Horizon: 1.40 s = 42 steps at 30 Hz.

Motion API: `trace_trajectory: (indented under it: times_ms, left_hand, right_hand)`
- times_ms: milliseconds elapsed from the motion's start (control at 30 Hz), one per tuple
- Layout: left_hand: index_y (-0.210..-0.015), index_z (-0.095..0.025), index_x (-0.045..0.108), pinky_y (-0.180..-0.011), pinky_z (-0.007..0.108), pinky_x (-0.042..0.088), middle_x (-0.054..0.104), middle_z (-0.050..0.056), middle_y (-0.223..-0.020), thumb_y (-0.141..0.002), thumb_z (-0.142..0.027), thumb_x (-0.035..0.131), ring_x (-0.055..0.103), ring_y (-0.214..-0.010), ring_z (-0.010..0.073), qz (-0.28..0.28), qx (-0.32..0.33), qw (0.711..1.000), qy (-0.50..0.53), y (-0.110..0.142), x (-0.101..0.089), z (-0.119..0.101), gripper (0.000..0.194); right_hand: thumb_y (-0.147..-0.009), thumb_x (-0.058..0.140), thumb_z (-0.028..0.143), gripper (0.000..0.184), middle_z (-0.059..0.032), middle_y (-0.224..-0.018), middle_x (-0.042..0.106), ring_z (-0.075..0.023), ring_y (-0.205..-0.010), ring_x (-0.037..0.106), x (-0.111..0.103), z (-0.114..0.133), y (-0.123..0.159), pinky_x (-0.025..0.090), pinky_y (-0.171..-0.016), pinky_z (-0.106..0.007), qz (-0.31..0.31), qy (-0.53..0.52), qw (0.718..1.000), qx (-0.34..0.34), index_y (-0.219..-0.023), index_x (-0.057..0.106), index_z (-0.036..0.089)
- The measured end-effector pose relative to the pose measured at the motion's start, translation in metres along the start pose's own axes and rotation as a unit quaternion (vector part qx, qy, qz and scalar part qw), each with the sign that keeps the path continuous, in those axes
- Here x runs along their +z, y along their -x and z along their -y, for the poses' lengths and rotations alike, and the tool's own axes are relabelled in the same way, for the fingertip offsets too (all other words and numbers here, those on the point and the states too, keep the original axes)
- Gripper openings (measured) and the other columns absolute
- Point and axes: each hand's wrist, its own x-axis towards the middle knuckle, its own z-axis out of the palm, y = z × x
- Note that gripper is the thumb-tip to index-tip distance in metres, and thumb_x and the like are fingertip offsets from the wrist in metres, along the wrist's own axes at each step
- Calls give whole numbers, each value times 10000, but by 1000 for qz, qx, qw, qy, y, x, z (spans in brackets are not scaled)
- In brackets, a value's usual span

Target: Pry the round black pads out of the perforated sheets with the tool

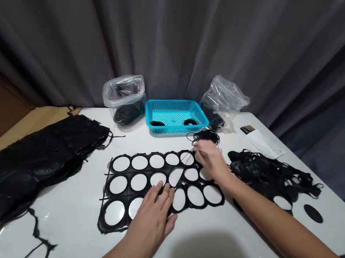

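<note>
A black rubber-like sheet point(130, 172) with rows of round holes lies flat on the white table in front of me. My left hand point(157, 203) rests on its lower middle, fingers stretched out and covering some holes. Over the sheet's upper right part, my right hand point(211, 157) is closed in a pinch and slightly blurred. From its fingertips a thin dark strand point(187, 158) runs down to the left across the holes; whether it is still joined to the sheet I cannot tell. Just beyond this hand sits a pile of thin black rings point(207, 135).
A blue basket point(177, 130) with a few black rings stands at the back, between two clear plastic bags point(124, 95) point(225, 95). Stacked black sheets point(31, 162) lie left, near a loose scrap point(39, 234). Tangled black scraps point(260, 171), a black disc point(313, 213) and paper point(263, 144) lie right.
</note>
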Motion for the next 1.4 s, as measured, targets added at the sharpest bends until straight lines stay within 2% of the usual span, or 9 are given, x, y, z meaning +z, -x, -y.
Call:
trace_trajectory:
  times_ms: [67,167,233,333,500,667,1167,1267,1400]
  left_hand:
    - [-1424,-129,506,-1134,493,384,585,131,-1415,-967,-325,541,454,-1381,343,-5,-5,1000,9,1,-2,-1,499]
    - [-1442,-139,485,-1146,472,390,556,124,-1450,-984,-333,538,427,-1410,319,-21,-2,999,26,5,-6,-1,500]
    - [-1473,-139,444,-1146,447,401,497,134,-1503,-998,-334,526,419,-1419,301,-33,-11,999,31,10,-10,2,520]
    - [-1488,-132,422,-1131,462,418,461,170,-1523,-1008,-387,505,444,-1401,319,-52,-58,997,26,21,-13,9,551]
    - [-1447,-134,486,-1143,458,407,504,162,-1492,-1011,-404,498,441,-1406,317,-47,-62,997,-1,36,-12,20,513]
    - [-1424,-88,504,-1163,456,384,504,178,-1487,-1018,-359,484,399,-1434,312,-45,-45,998,-17,38,-13,19,488]
    - [-1451,-107,471,-1155,462,392,485,165,-1506,-1001,-340,501,398,-1434,312,-47,-49,998,-11,41,-10,19,508]
    - [-1444,-107,475,-1160,449,384,498,166,-1496,-991,-333,517,401,-1433,307,-52,-48,997,-10,41,-10,19,508]
    - [-1429,-97,475,-1142,471,400,463,192,-1516,-973,-306,516,409,-1428,315,-43,-53,998,-16,42,-7,19,503]
  right_hand:
    - [-925,453,229,157,-75,-809,607,-244,-792,537,-10,-19,-19,417,-760,-362,-52,-6,996,66,-774,497,227]
    - [-885,531,335,191,-20,-707,583,-205,-684,534,-9,-19,-30,403,-674,-312,-4,-111,983,148,-733,482,232]
    - [-853,577,369,224,6,-665,559,-182,-646,527,2,-1,-28,392,-633,-286,76,-202,962,169,-705,489,226]
    - [-825,609,344,181,12,-699,584,-168,-669,546,25,38,-15,400,-632,-268,180,-293,926,153,-729,531,213]
    - [-814,616,246,74,21,-727,610,-157,-684,554,44,80,6,415,-651,-262,266,-307,907,110,-776,565,207]
    - [-833,611,231,83,17,-759,634,-155,-706,566,48,85,15,425,-674,-260,266,-284,915,102,-777,554,210]
    - [-847,614,241,106,9,-800,654,-163,-735,589,46,90,17,445,-698,-271,258,-279,919,104,-775,542,213]
    - [-883,593,219,136,-5,-827,654,-177,-778,593,48,91,23,456,-740,-291,245,-244,937,55,-769,520,220]
    - [-947,498,165,137,-64,-908,649,-218,-864,566,52,96,39,458,-790,-343,215,-171,958,-86,-831,541,221]
